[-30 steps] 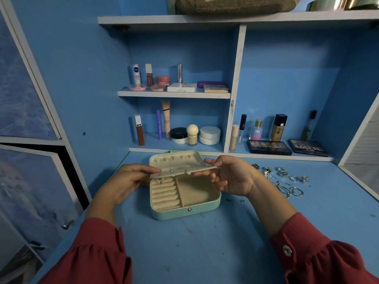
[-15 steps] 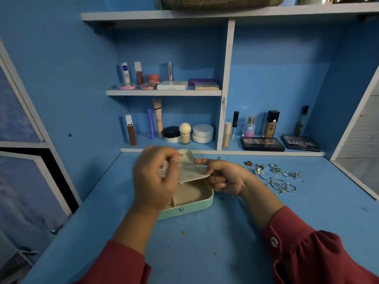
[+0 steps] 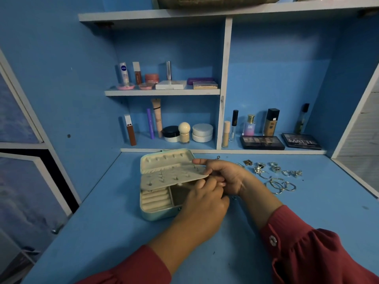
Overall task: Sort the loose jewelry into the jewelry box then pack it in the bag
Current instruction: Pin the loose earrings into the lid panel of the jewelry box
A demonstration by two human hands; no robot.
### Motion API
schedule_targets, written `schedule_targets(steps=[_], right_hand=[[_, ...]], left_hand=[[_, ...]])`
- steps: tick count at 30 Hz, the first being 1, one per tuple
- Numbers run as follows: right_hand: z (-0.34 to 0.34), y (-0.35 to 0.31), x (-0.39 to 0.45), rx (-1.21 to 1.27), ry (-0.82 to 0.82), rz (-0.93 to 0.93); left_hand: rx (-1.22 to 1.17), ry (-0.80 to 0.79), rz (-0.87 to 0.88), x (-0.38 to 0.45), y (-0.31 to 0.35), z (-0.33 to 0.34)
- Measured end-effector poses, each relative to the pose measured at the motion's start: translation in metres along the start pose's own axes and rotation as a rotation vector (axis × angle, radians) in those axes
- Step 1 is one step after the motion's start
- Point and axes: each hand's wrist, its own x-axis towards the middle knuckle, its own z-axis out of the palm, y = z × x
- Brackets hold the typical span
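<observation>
The mint-green jewelry box [image 3: 155, 214] lies open on the blue desk, its lid [image 3: 166, 159] tilted back. A cream inner flap [image 3: 172, 178] studded with earring posts is lifted over the ring rolls. My right hand [image 3: 227, 174] pinches the flap's right edge and holds it up. My left hand [image 3: 205, 203] reaches across the box's right half, its fingertips bunched against my right fingers just under the flap. Whatever lies between them is hidden. Loose silver and gold jewelry [image 3: 274, 171] lies on the desk to the right of my right wrist.
Silver hoops [image 3: 281, 186] lie nearest the right forearm. Cosmetics bottles, jars and two palettes [image 3: 262, 142] fill the shelves behind the box. A brown bag [image 3: 215, 2] rests on the top shelf. The desk edge [image 3: 356, 181] runs along the right.
My left hand left the flap's left end, swung up over the box and came down at its right side to meet my right fingers. The flap stays raised.
</observation>
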Motion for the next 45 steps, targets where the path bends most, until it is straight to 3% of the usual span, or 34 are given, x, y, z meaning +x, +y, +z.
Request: schedule_targets(steps=[34,45], right_hand=[[0.0008,0.0012,-0.0003,0.025,0.024,-0.002],[0.0018,0.0017,-0.0020,0.025,0.025,0.001]], left_hand=[[0.021,0.033,-0.050,0.0048,0.0011,0.0022],[-0.085,0.003,-0.067,0.0011,-0.0007,0.0013]])
